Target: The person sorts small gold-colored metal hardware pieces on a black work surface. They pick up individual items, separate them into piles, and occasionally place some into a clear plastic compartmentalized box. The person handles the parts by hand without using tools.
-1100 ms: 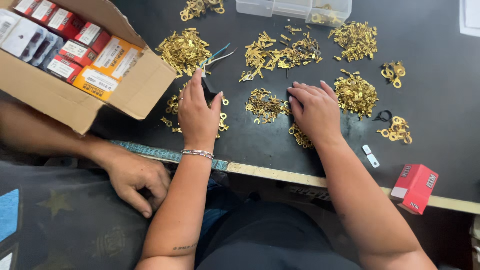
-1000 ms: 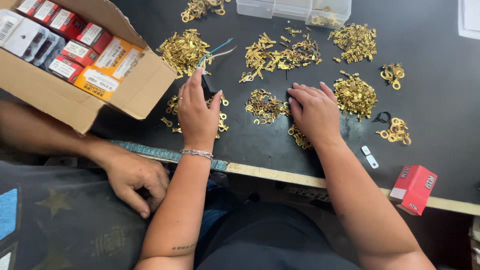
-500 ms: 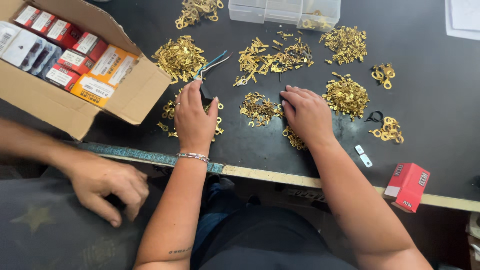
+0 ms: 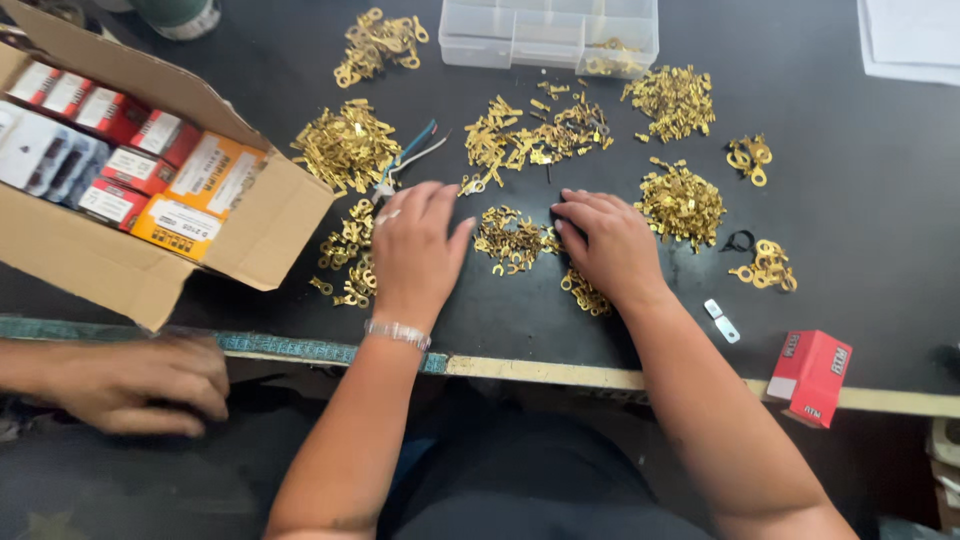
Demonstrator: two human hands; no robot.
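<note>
Two hands lie flat, palms down and holding nothing, on the black table (image 4: 860, 230). Between left hand (image 4: 415, 250) and right hand (image 4: 605, 245) sits a small heap of brass terminals (image 4: 512, 240).

Left hand (image 4: 415, 245) and right hand (image 4: 610, 245) lie palm-down on black tabletop (image 4: 860, 200), either side of small pile of gold-coloured metal terminals (image 4: 512, 240). Open cardboard box w/ small cartons (image 4: 150, 185) at left. Clear plastic compartment tray (image 4: 550, 35) at rear. Red carton (image 4: 810, 378) at table edge.

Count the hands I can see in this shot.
3: left hand and right hand flat on the black table among brass terminals; another person's hand at lower left, below the table edge.
</note>
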